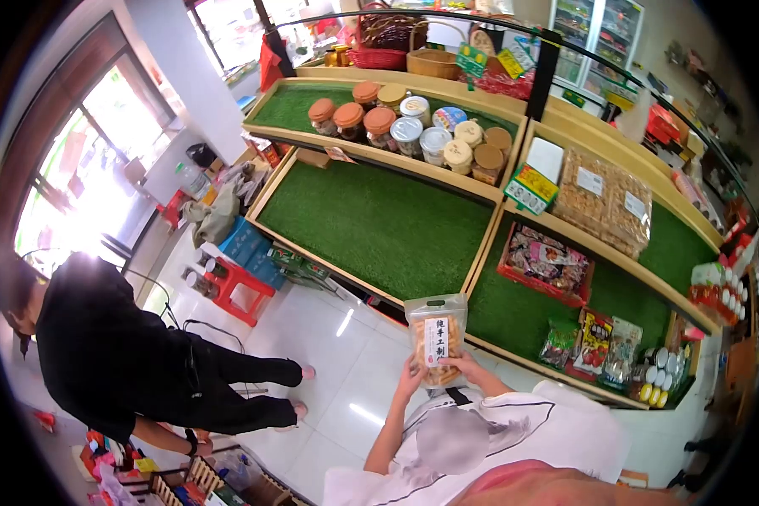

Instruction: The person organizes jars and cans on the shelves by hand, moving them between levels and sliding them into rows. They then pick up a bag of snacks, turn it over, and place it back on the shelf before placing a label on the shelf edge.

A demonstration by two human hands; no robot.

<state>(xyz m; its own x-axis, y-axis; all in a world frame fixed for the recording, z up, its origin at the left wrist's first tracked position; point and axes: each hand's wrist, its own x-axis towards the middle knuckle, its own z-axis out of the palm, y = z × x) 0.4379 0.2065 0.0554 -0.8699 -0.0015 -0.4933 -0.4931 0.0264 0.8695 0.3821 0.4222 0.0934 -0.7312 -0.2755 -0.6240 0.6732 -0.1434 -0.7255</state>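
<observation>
A clear plastic bag of light-brown snack sticks (pixel 451 337) is held upright in front of my chest. It has a white label with dark characters and a cut-out handle at the top. My left hand (pixel 411 376) grips its lower left edge. On the lower right side, my right hand (pixel 462 364) is closed on the same bag, its thumb lying over the front. Just beyond the bag is the front edge of a wooden display shelf (pixel 371 228) lined with green turf.
Several lidded jars (pixel 406 135) stand on the upper tier. Packaged snacks (pixel 600 198), a red box of packets (pixel 546 260) and small bags (pixel 594 341) occupy the right section. A person in black (pixel 126 346) bends at the left, near a red stool (pixel 240 291) and a crate (pixel 185 481).
</observation>
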